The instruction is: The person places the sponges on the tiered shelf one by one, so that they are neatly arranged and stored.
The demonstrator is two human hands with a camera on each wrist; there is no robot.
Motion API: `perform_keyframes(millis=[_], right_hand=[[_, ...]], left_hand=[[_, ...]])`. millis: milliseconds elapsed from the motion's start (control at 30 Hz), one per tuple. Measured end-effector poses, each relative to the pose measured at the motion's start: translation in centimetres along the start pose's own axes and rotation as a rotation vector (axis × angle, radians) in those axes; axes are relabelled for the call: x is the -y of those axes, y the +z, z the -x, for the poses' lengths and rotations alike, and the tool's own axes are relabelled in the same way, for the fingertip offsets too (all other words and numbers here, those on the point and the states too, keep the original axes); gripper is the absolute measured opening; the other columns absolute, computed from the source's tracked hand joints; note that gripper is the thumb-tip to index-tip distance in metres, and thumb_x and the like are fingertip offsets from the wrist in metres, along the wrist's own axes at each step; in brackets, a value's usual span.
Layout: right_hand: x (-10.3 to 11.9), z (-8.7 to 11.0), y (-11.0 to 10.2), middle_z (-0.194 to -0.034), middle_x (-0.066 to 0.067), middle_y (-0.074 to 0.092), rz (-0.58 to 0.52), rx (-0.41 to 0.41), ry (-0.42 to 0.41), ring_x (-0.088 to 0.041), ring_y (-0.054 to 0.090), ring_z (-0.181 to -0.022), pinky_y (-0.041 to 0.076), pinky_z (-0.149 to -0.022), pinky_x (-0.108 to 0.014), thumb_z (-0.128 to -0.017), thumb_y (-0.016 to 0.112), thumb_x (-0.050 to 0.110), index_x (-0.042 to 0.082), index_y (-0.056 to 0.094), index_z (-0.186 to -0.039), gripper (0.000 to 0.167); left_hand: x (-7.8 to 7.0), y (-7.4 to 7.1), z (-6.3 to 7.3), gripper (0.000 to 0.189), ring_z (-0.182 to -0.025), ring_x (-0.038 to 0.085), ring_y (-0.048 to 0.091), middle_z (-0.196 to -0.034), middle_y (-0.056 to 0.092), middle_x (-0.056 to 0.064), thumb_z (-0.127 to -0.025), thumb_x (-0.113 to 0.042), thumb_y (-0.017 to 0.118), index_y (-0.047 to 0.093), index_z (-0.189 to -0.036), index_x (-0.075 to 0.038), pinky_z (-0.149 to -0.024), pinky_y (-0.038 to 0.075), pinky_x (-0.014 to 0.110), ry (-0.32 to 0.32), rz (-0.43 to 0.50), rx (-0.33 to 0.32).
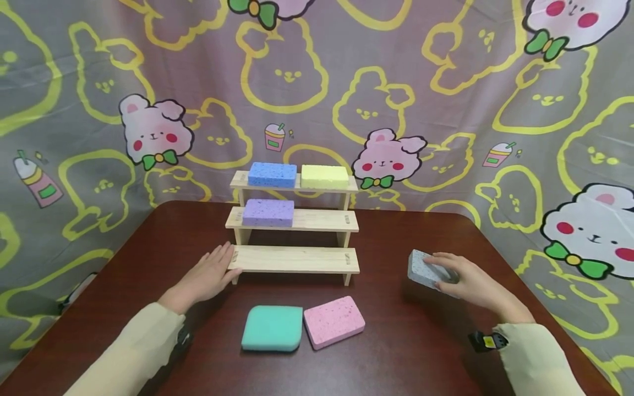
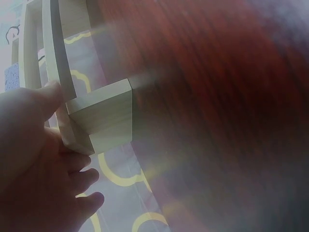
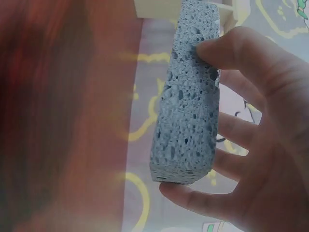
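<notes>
My right hand [image 1: 468,280] holds a grey-blue sponge [image 1: 422,268] above the table, to the right of a three-step wooden shelf [image 1: 297,258]. In the right wrist view, the thumb presses one side of the porous sponge [image 3: 186,106], with fingers behind it and under its lower end. My left hand [image 1: 210,272] grips the left end of the lowest step, thumb at its front edge and fingers toward the back. A blue sponge [image 1: 272,175] and a yellow sponge [image 1: 324,177] sit on the top step; a purple sponge [image 1: 268,213] lies on the middle step, left side.
On the dark table [image 1: 396,352] in front of the shelf lie a teal sponge [image 1: 273,328] with rounded corners and a pink sponge [image 1: 334,322], side by side. A patterned curtain [image 1: 307,71] hangs behind and around the table.
</notes>
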State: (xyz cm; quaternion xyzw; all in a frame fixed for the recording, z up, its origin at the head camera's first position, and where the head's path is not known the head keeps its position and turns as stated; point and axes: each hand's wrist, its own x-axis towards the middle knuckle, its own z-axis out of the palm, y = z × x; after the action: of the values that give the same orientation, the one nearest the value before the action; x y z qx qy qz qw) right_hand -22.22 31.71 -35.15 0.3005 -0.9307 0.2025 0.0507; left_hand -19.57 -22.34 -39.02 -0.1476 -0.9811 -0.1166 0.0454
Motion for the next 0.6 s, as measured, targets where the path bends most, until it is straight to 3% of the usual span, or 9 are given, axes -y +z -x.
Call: perform_keyframes(millis=[600], right_hand=[[2.1, -3.4, -0.5, -0.133, -0.018, 0.045, -0.031, -0.023, -0.004, -0.031, 0.045, -0.108, 0.043, -0.081, -0.049, -0.082, 0.068, 0.013, 0.016, 0.054, -0.13, 0.05]], left_hand=[[0.1, 0.0, -0.1, 0.064, -0.129, 0.046, 0.022, -0.141, 0.024, 0.033, -0.096, -0.028, 0.048, 0.025, -0.136, 0.016, -0.102, 0.019, 0.057, 0.002, 0.007, 0.0]])
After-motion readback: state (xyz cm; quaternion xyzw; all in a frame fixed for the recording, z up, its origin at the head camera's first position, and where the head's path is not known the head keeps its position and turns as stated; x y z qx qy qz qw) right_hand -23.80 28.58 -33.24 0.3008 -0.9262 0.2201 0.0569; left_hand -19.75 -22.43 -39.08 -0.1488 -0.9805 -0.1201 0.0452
